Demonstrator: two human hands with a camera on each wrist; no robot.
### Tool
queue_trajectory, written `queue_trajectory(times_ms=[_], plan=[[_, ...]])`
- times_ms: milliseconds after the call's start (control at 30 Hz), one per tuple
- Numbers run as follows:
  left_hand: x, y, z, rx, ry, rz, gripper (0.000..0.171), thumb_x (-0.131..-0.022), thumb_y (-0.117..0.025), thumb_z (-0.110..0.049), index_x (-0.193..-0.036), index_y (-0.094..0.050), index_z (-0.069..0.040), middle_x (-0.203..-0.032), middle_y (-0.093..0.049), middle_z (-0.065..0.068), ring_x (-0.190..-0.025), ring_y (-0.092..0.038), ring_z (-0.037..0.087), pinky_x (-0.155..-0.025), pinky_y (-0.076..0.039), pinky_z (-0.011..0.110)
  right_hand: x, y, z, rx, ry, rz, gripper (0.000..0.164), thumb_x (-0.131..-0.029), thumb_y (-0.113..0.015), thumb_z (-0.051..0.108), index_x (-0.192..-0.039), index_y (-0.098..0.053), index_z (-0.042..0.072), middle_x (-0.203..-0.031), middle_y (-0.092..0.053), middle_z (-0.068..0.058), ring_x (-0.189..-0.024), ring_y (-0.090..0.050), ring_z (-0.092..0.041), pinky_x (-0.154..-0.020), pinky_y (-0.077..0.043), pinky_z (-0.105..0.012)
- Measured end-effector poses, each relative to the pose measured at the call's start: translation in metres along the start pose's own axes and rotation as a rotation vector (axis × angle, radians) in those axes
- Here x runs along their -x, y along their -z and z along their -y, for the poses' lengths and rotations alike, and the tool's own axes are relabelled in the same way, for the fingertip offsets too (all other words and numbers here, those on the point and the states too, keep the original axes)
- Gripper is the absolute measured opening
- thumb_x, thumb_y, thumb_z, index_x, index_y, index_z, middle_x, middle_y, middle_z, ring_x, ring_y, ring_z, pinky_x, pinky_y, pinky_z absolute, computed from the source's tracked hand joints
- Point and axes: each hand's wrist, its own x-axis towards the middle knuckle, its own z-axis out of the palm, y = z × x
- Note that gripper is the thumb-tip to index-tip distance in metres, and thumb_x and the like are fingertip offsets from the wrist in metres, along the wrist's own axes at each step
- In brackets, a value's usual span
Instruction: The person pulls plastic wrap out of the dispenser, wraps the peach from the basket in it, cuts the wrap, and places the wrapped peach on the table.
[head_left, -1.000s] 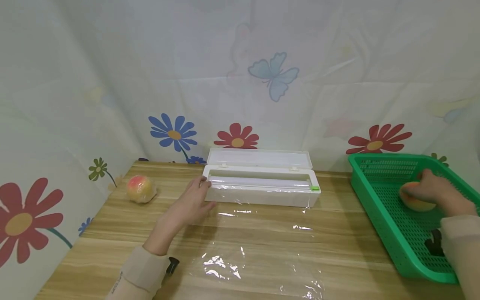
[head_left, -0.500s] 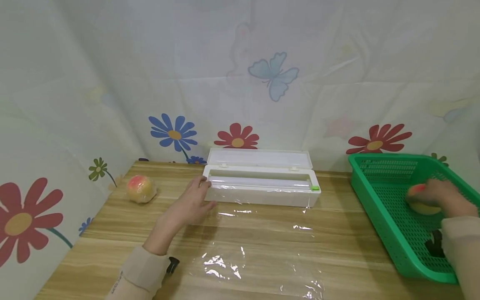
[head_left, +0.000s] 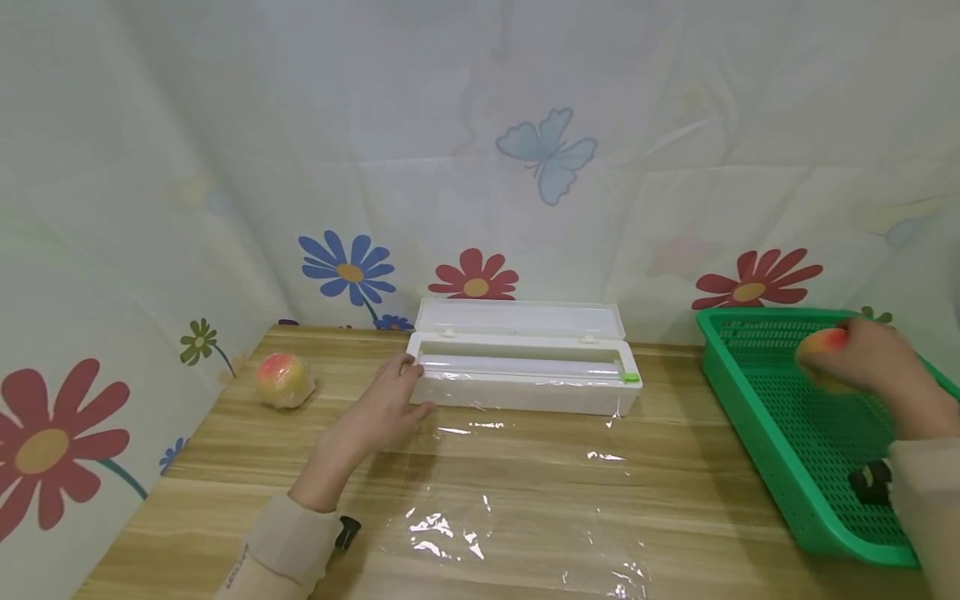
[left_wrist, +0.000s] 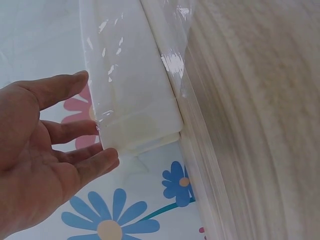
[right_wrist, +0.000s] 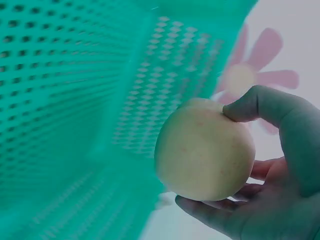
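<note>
In the head view my right hand (head_left: 881, 358) holds a yellow-pink peach (head_left: 825, 340) over the green basket (head_left: 757, 454). The right wrist view shows thumb and fingers gripping the sides of this peach (right_wrist: 205, 150), raised near the basket's perforated end wall. My left hand (head_left: 382, 404) is at the left end of a white cling film box (head_left: 517, 397), fingertips at its corner. Seen from the left wrist, those fingers are fairly straight against the box end (left_wrist: 135, 90). Clear cling film (head_left: 446, 533) runs from the box toward me across the table.
A second peach (head_left: 283, 381), shiny with film, sits at the table's left. The box lid (head_left: 517, 317) stands raised at the back, and a green slider (head_left: 630, 377) is on the box's right end. A floral curtain (head_left: 375, 125) hangs behind the wooden table (head_left: 697, 500).
My right hand has lifted the peach from the basket floor, after a small shift to the right. My left hand stays at the box end.
</note>
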Motion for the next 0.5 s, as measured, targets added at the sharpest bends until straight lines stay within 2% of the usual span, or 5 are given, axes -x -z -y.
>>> queue_trajectory(times_ms=[233, 367, 500], plan=[[0.000, 0.000, -0.001, -0.007, 0.005, -0.004, 0.058, -0.098, -0.073, -0.020, -0.141, -0.050, 0.012, -0.151, -0.038, 0.032, -0.140, -0.037, 0.045, -0.115, -0.034, 0.056, 0.018, 0.023, 0.065, -0.036, 0.126, -0.096, 0.075, -0.092, -0.069, 0.032, -0.130, -0.035, -0.022, -0.111, -0.042, -0.042, -0.095, -0.041, -0.054, -0.064, -0.046, -0.063], [-0.001, 0.001, -0.002, -0.016, 0.009, -0.004, 0.058, -0.098, -0.073, -0.020, -0.141, -0.050, 0.012, -0.151, -0.038, 0.032, -0.140, -0.037, 0.045, -0.115, -0.034, 0.055, 0.031, 0.032, 0.104, -0.060, 0.234, -0.107, 0.071, -0.087, -0.077, 0.025, -0.134, -0.041, -0.015, -0.117, -0.043, -0.040, -0.105, -0.037, -0.056, -0.066, -0.047, -0.066], [-0.001, 0.001, -0.002, -0.016, 0.017, 0.000, 0.058, -0.098, -0.072, -0.021, -0.141, -0.050, 0.011, -0.152, -0.037, 0.031, -0.141, -0.036, 0.044, -0.115, -0.033, 0.055, 0.046, 0.035, 0.139, -0.077, 0.330, -0.089, 0.071, -0.085, -0.081, 0.021, -0.140, -0.046, -0.008, -0.124, -0.043, -0.039, -0.108, -0.042, -0.055, -0.071, -0.048, -0.067]])
